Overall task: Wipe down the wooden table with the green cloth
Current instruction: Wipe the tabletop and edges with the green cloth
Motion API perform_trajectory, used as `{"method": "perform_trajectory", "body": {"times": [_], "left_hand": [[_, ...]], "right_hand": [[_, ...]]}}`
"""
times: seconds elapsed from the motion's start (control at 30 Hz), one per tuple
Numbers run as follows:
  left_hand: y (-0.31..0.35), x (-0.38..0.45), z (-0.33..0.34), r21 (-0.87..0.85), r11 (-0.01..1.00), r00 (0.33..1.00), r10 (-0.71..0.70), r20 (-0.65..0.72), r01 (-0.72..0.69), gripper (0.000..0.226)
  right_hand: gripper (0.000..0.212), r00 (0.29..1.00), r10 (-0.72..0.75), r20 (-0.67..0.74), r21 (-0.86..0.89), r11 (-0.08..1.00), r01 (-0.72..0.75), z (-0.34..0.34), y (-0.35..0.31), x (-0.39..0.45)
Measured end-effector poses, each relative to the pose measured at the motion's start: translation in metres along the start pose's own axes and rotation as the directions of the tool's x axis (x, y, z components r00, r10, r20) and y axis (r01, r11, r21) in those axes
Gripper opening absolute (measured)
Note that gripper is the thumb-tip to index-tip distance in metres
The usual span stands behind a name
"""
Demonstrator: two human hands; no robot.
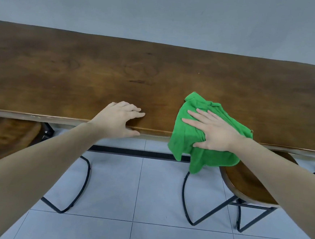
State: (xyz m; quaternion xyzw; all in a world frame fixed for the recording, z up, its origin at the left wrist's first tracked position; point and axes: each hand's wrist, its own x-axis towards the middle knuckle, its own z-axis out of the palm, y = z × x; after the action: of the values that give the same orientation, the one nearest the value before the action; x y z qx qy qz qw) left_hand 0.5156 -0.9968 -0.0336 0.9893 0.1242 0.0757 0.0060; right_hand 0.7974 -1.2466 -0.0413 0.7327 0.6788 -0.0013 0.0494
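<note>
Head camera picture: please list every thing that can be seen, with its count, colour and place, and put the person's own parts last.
wooden table: one, dark brown, long, across the middle of the view, far edge against the wall.
green cloth: one, bright green, crumpled, on the near table edge at the right, lower part hanging over the edge.
stools: two, brown wooden seats on black metal frames, below the table, one at each side.
wall: one, pale grey, behind the table.
floor: pale grey tiles, below.
left hand: one, holds the near table edge, fingers on top.
right hand: one, flat on the cloth, fingers spread.
</note>
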Motion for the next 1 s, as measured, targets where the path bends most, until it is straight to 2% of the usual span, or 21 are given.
{"method": "perform_trajectory", "body": {"times": [0.23, 0.47, 0.7, 1.0], "left_hand": [[0.004, -0.003, 0.001, -0.031, 0.999, 0.999, -0.039, -0.005, 0.039, 0.067], [0.001, -0.008, 0.006, -0.002, 1.0, 0.999, 0.006, -0.036, -0.006, 0.067], [-0.039, -0.032, 0.003, 0.005, 0.995, 0.99, 0.098, -0.105, -0.098, 0.056], [-0.181, -0.122, -0.019, 0.042, 0.999, 0.996, 0.035, -0.084, -0.031, 0.053]], "right_hand": [[0.103, 0.998, 0.064, 0.006, -0.001, 0.998, -0.064, 0.005, 0.039, -0.039], [0.107, 0.994, 0.108, 0.003, 0.017, 0.994, -0.108, 0.001, 0.006, -0.013], [0.106, 0.996, 0.089, -0.014, 0.019, 0.996, -0.089, -0.011, -0.097, 0.08], [0.102, 0.988, 0.153, -0.013, 0.02, 0.988, -0.152, -0.032, -0.262, 0.22]]}}
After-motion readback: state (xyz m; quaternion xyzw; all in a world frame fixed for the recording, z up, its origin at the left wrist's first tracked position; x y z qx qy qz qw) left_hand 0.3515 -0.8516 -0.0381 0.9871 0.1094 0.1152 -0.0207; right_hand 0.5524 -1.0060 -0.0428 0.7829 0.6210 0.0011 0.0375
